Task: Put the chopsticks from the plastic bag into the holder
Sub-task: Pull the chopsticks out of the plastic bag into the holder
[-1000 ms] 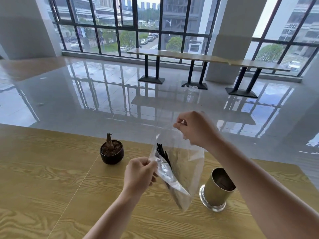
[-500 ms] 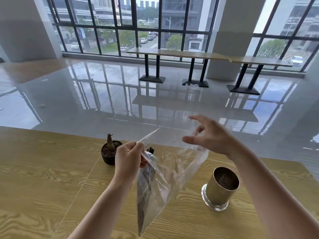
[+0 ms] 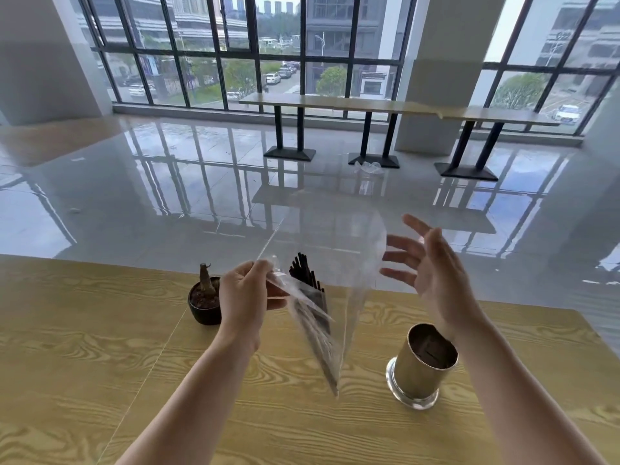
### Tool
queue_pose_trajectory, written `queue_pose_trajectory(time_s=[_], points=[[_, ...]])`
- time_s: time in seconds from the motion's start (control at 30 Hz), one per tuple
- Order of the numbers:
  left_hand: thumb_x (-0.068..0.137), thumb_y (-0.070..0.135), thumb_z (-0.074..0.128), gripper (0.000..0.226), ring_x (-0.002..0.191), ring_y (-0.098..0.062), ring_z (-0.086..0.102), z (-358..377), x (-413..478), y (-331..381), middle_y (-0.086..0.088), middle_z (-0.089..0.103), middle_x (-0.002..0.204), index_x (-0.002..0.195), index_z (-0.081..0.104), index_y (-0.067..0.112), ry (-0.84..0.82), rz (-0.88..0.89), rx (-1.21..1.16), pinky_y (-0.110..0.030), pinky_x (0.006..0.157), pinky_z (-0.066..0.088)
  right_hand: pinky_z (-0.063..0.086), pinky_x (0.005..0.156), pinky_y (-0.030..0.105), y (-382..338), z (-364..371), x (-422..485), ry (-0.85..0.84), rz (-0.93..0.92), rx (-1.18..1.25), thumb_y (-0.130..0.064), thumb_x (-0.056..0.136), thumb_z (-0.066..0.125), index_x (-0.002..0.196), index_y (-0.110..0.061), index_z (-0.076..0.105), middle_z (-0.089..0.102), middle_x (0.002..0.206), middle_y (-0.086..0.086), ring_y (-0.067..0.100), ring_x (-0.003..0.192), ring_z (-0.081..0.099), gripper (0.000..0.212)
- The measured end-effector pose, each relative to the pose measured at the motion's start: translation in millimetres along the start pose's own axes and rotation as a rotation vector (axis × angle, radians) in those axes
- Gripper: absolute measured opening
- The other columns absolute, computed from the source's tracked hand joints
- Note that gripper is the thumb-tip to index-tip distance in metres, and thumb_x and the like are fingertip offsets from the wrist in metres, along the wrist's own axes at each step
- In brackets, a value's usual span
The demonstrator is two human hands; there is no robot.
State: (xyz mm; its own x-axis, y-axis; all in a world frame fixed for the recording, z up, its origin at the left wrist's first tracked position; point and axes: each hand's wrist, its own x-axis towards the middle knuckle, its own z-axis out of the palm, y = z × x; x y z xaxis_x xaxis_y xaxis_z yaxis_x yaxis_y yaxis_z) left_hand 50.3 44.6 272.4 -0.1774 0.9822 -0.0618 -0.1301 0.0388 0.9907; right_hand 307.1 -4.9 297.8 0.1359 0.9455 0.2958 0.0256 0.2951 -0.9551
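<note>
**Left hand** (image 3: 246, 298): fingers curled, pinching one lip of the clear thin-film plastic bag (image 3: 339, 307) near its mouth. This single pinch carries the whole bag. The bag hangs in the air above the tabletop, closed bottom corner down and mouth up, an attitude that keeps the contents from sliding out.

**Right hand** (image 3: 432, 273): wide, fingers (image 3: 402, 243) straight and spread, holding nothing. The palm faces the opposite side of the bag's mouth. Whether the fingertips touch the film cannot be told (the film is nearly invisible against the floor glare). Judged purpose: the hand is placed either to spread the mouth or to reach into it.

**Task item:** the bundle of slim black chopsticks (image 3: 307, 280) stands inside the bag. It leans along the side nearest the left hand, upper ends near the mouth and lower ends gathered toward the bottom corner. No chopstick is seen standing out of the holder.

**Target:** the brass-coloured cylindrical metal holder with a shiny silver base (image 3: 424, 367) stands upright on the light wood-grain tabletop (image 3: 100, 347). It is under the right forearm and near the bag's lower corner, with its opening unobstructed. This position suits a short transfer by the right hand.

**Other:** a small round black pot with a stubby plant (image 3: 204, 300) sits on the tabletop beyond the left hand, apart from the likely transfer path.
</note>
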Motion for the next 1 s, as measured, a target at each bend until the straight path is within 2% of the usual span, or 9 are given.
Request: queue_pose_trajectory(time_s=[0.07,0.13,0.3,0.37,0.5,0.57,0.7,0.83,1.0], points=[[0.088,0.017,0.061,0.031,0.057,-0.021,0.070,11,0,6,-0.005,0.071,0.060,0.059,0.070,0.015,-0.010,-0.026,-0.057,-0.035,0.052,0.059,0.055,0.094,0.049,21,-9,-22,0.031,-0.046,0.062,-0.077,0.080,0.056,0.147,-0.023,0.040,0.064,0.134,0.006,0.029,0.120,0.063,0.088],[0.087,0.014,0.059,0.030,0.061,-0.027,0.073,21,0,11,-0.009,0.071,0.062,0.059,0.070,0.013,-0.019,-0.025,-0.099,-0.032,0.050,0.057,0.053,0.098,0.052,49,-7,-53,0.071,-0.049,-0.065,-0.073,0.081,0.058,0.148,-0.028,0.039,0.061,0.139,-0.001,0.023,0.125,0.060,0.082],[0.091,0.013,0.056,0.019,0.072,-0.032,0.075,38,-2,14,-0.012,0.070,0.065,0.077,0.066,0.004,-0.056,0.012,-0.076,-0.035,0.053,0.056,0.052,0.100,0.035,98,39,-102,0.000,0.249,-0.381,-0.089,0.056,0.064,0.155,-0.031,0.026,0.049,0.143,-0.011,0.000,0.125,0.052,0.120],[0.092,0.013,0.056,0.019,0.072,-0.033,0.074,40,-3,12,-0.014,0.071,0.066,0.079,0.066,0.002,-0.062,0.013,-0.065,-0.037,0.055,0.057,0.051,0.091,0.022,103,47,-95,0.086,0.262,-0.429,-0.075,0.069,0.066,0.149,-0.026,0.039,0.056,0.134,-0.013,0.001,0.119,0.056,0.097],[0.090,0.014,0.059,0.018,0.071,-0.036,0.074,34,-1,11,-0.021,0.072,0.072,0.080,0.067,0.003,-0.077,0.007,-0.084,-0.036,0.052,0.057,0.056,0.077,0.017,103,47,-75,0.307,0.161,-0.387,-0.032,0.088,0.073,0.098,-0.030,0.074,0.077,0.091,-0.015,0.006,0.092,0.072,0.010],[0.090,0.017,0.060,0.017,0.071,-0.037,0.073,28,2,10,-0.018,0.072,0.070,0.081,0.067,0.004,-0.093,0.001,-0.106,-0.036,0.050,0.057,0.058,0.077,0.025,96,43,-68,0.361,0.115,-0.359,-0.028,0.089,0.073,0.086,-0.036,0.074,0.077,0.083,-0.018,0.005,0.083,0.073,0.008],[0.092,0.032,0.061,0.028,0.065,-0.033,0.071,13,5,1,-0.014,0.070,0.068,0.086,0.068,0.005,-0.132,-0.031,-0.176,-0.034,0.049,0.055,0.059,0.073,0.052,81,36,-53,0.372,0.049,-0.334,-0.039,0.089,0.068,0.085,-0.029,0.075,0.077,0.078,-0.007,0.024,0.076,0.072,0.013],[0.095,0.052,0.051,0.050,0.063,-0.031,0.069,-3,7,-14,-0.013,0.068,0.070,0.092,0.065,0.005,-0.214,-0.065,-0.273,-0.033,0.051,0.054,0.059,0.072,0.054,60,28,-38,0.346,-0.025,-0.364,-0.051,0.087,0.065,0.089,-0.036,0.073,0.077,0.080,-0.007,0.025,0.078,0.074,0.017],[0.085,0.056,0.055,0.052,0.068,-0.030,0.066,-22,1,-66,-0.016,0.066,0.075,0.091,0.066,0.005,-0.155,-0.103,-0.200,-0.038,0.057,0.052,0.061,0.071,0.052,33,14,-23,0.321,-0.055,-0.437,-0.039,0.092,0.066,0.088,-0.040,0.072,0.078,0.083,-0.013,0.017,0.075,0.075,0.007]])
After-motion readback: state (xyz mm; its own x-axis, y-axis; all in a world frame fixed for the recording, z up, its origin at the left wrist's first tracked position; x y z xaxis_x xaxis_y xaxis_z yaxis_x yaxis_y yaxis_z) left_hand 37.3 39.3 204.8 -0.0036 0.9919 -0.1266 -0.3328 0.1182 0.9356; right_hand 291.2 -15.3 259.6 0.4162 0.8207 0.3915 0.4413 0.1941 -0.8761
